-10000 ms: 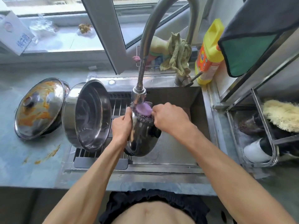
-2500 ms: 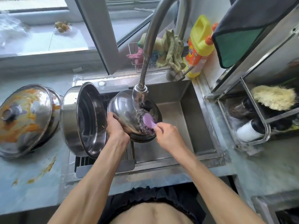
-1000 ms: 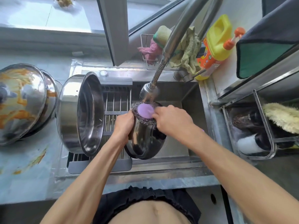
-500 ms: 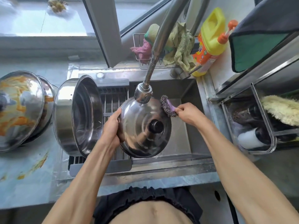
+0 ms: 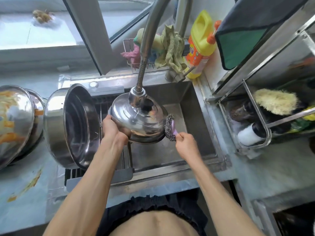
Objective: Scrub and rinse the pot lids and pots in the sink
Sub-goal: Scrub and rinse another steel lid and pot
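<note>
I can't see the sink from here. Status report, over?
Left hand holds pot lid under faucet. Right hand holds steel scrubber at lid's edge. Nothing blocking.

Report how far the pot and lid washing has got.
Done, apparently: the big pot tipped on its side on the drain rack looks clean. In hand: the left hand holds a lid under the faucet; the right hand grips the steel scrubber at its rim. Left: the orange-stained lids on the counter.
</note>
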### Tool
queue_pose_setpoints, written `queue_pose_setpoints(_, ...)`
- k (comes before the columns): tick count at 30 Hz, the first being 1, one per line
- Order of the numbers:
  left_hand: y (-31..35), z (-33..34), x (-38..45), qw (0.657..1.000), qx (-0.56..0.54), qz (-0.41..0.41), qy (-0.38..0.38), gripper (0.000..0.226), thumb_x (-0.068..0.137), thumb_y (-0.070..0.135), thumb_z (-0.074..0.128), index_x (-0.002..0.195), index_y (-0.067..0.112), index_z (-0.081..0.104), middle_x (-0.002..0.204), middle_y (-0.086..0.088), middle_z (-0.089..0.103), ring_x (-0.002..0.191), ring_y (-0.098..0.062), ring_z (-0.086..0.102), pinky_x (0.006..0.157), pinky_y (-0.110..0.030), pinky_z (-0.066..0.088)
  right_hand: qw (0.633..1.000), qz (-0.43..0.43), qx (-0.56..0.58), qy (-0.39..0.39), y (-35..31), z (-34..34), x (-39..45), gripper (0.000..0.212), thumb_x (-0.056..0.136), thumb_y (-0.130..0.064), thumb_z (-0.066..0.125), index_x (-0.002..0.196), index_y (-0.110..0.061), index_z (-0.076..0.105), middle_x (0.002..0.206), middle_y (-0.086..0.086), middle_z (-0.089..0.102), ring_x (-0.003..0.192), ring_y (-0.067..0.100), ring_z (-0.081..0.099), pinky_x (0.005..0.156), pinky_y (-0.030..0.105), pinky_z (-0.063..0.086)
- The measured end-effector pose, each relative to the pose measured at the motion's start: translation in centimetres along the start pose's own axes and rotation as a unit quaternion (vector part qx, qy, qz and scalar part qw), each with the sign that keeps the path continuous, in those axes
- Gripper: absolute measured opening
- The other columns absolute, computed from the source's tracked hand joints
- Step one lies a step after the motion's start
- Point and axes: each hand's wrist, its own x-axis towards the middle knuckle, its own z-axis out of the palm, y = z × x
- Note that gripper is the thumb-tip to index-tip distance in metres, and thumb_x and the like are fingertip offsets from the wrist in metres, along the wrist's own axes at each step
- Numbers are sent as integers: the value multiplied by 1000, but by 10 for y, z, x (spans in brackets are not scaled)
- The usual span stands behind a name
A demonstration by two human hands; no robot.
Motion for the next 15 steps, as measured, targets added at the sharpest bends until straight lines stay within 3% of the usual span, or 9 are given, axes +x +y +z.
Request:
queue_pose_setpoints(4, -6, 14, -10, 997, -50, 48, 18, 25, 80, 16, 50, 99, 12, 67, 100, -13, 75, 98, -38, 74, 84, -59, 59, 995, -64, -57, 48, -14, 18, -34, 21, 102, -27, 41, 94, -18, 58, 93, 16, 68, 86, 38, 59, 63, 35, 30)
queue_pose_setpoints(6, -13, 18, -11, 996, -55, 60, 30, 15, 82, 15, 48, 83, 14, 63, 77, -10, 72, 74, -27, 74, 72, -43, 62, 987, -110, -101, 61, -31, 21, -48, 24, 104, -30, 38, 109, -19, 59, 96, 17, 68, 90, 38, 62, 63, 35, 31)
queue_pose_setpoints(8, -19, 21, -17, 997, -35, 69, 23, 26, 89, 14, 45, 64, 21, 46, 48, 4, 51, 45, -11, 54, 53, -21, 51, 973, -157, -156, 65, -46, 24, -56, 27, 105, -32, 34, 116, -18, 55, 97, 17, 68, 90, 40, 63, 63, 37, 31)
queue_pose_setpoints(10, -22, 23, -28, 997, 16, 74, 8, 35, 96, 21, 47, 62, 21, 42, 43, 8, 47, 38, -9, 47, 52, -20, 47, 954, -212, -203, 65, -55, 25, -56, 28, 106, -30, 32, 117, -16, 53, 98, 18, 69, 89, 42, 64, 61, 38, 32)
queue_pose_setpoints(12, -26, 20, -34, 994, 68, 85, -4, 31, 98, 36, 50, 74, 17, 56, 58, 2, 63, 51, -16, 60, 63, -29, 55, 935, -257, -240, 58, -60, 23, -54, 27, 106, -29, 31, 116, -14, 51, 96, 18, 69, 87, 43, 65, 60, 38, 32)
queue_pose_setpoints(13, -26, 16, -34, 992, 89, 88, -24, 38, 96, 49, 50, 90, 14, 65, 75, -3, 72, 66, -20, 68, 74, -34, 59, 929, -268, -248, 54, -62, 20, -52, 26, 106, -29, 31, 115, -14, 51, 96, 18, 68, 86, 44, 65, 60, 39, 32)
queue_pose_setpoints(15, -27, 9, -24, 978, 168, 104, -70, 86, 79, 82, 41, 124, 14, 67, 109, -10, 76, 95, -27, 73, 95, -45, 57, 923, -274, -265, 52, -71, 10, -48, 26, 106, -30, 32, 113, -14, 51, 96, 18, 68, 87, 43, 64, 61, 38, 31)
